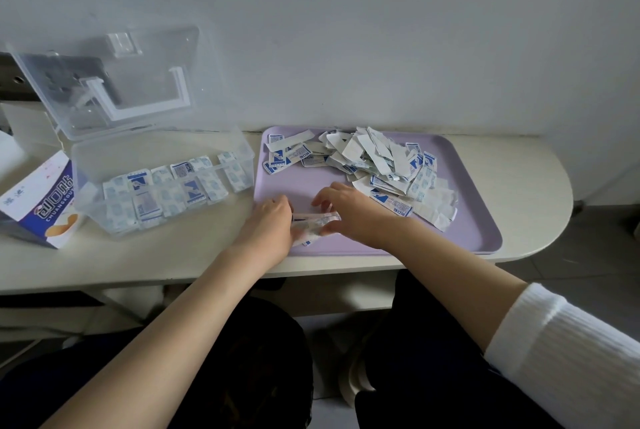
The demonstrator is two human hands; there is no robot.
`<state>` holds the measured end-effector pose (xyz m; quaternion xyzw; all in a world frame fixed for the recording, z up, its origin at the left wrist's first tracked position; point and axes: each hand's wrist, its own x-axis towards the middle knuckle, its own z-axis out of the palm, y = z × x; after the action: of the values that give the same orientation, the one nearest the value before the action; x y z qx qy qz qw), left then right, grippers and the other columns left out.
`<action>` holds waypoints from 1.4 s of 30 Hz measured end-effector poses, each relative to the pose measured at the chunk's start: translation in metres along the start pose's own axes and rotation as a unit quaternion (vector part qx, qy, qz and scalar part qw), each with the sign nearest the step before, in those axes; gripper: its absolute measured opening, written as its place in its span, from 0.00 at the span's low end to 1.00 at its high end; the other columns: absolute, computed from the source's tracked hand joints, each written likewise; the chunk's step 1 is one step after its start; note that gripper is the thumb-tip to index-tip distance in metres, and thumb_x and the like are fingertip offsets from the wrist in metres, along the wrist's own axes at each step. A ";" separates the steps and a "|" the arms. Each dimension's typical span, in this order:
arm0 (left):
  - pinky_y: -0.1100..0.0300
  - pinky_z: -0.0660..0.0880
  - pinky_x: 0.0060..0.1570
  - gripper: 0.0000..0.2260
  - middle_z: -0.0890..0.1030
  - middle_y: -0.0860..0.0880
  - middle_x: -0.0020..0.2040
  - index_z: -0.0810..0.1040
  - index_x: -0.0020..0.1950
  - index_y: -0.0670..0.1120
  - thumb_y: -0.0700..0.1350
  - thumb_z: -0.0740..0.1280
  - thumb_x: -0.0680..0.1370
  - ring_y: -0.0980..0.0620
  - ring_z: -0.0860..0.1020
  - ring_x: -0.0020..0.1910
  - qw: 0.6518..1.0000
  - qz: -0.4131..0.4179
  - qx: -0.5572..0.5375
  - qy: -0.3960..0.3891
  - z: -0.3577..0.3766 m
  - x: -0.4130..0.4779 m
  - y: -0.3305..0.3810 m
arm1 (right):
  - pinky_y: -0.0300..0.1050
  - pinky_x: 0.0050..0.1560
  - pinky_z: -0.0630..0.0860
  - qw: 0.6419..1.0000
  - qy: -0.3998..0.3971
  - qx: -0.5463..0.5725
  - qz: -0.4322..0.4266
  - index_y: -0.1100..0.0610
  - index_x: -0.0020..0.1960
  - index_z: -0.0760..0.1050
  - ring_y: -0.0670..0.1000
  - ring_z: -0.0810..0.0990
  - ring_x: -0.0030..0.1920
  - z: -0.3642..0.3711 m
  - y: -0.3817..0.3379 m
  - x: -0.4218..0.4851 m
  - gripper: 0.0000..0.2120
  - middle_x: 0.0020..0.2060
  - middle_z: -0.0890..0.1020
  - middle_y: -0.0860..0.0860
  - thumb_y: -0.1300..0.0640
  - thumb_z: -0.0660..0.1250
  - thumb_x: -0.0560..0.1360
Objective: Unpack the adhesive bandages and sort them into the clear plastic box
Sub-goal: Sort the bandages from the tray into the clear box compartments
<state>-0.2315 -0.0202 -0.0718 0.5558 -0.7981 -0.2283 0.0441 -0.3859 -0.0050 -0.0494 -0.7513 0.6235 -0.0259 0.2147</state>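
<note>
As the left hand (273, 220) and right hand (346, 210) each pinched an end of one bandage strip (317, 220) at mid-frame, it seemed featherlight and limp, best held by its edges, with the pile (381, 158) behind and the part-filled clear plastic box (156, 154) upper left.

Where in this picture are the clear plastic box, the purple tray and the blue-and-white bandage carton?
clear plastic box (86, 168): head view, bare left wall.
purple tray (284, 182): head view, bare floor near its left edge.
bandage carton (45, 200): head view, printed top face.
</note>
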 end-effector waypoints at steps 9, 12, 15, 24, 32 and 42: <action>0.56 0.69 0.49 0.17 0.74 0.43 0.56 0.73 0.59 0.41 0.50 0.69 0.75 0.44 0.73 0.55 0.998 -0.004 0.048 -0.027 -0.002 0.003 0.004 | 0.47 0.60 0.65 0.999 -0.018 -0.049 0.000 0.55 0.62 0.72 0.55 0.66 0.63 0.001 0.000 0.005 0.18 0.60 0.70 0.54 0.54 0.69 0.73; 0.55 0.69 0.51 0.18 0.73 0.43 0.57 0.73 0.60 0.43 0.51 0.68 0.75 0.44 0.72 0.57 0.998 -0.003 0.053 -0.029 -0.003 0.003 0.005 | 0.47 0.61 0.65 0.997 -0.023 -0.074 -0.011 0.56 0.63 0.71 0.55 0.66 0.63 0.001 -0.002 0.003 0.19 0.61 0.71 0.54 0.53 0.68 0.74; 0.56 0.70 0.49 0.13 0.77 0.44 0.55 0.73 0.57 0.44 0.46 0.69 0.74 0.44 0.75 0.55 0.999 -0.002 0.010 -0.030 -0.002 0.002 0.008 | 0.49 0.57 0.67 0.997 -0.021 -0.068 -0.016 0.56 0.63 0.68 0.55 0.68 0.61 0.003 -0.002 0.003 0.19 0.60 0.74 0.54 0.54 0.67 0.75; 0.58 0.68 0.41 0.07 0.75 0.47 0.43 0.73 0.47 0.45 0.45 0.69 0.73 0.43 0.77 0.49 0.998 -0.009 -0.010 -0.067 -0.003 0.000 0.012 | 0.47 0.61 0.63 0.998 -0.005 -0.065 -0.015 0.54 0.63 0.71 0.55 0.64 0.62 0.004 0.000 0.003 0.20 0.59 0.69 0.55 0.52 0.69 0.73; 0.56 0.66 0.45 0.04 0.78 0.48 0.48 0.76 0.48 0.46 0.44 0.68 0.75 0.45 0.75 0.50 0.988 0.060 -0.005 0.140 -0.010 0.001 0.013 | 0.48 0.57 0.70 0.994 0.102 0.044 0.018 0.58 0.56 0.74 0.55 0.72 0.58 0.003 0.005 0.007 0.14 0.56 0.74 0.55 0.56 0.70 0.72; 0.55 0.71 0.48 0.10 0.80 0.49 0.51 0.75 0.53 0.48 0.45 0.70 0.73 0.46 0.76 0.52 0.996 0.043 -0.034 0.072 -0.002 0.002 0.003 | 0.42 0.54 0.65 0.994 0.061 0.075 0.043 0.58 0.59 0.73 0.55 0.69 0.58 0.011 0.011 0.009 0.15 0.56 0.75 0.56 0.55 0.68 0.74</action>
<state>-0.2346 -0.0220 -0.0688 0.5344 -0.8077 -0.2122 0.1302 -0.3904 -0.0121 -0.0656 -0.7024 0.6635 -0.1094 0.2332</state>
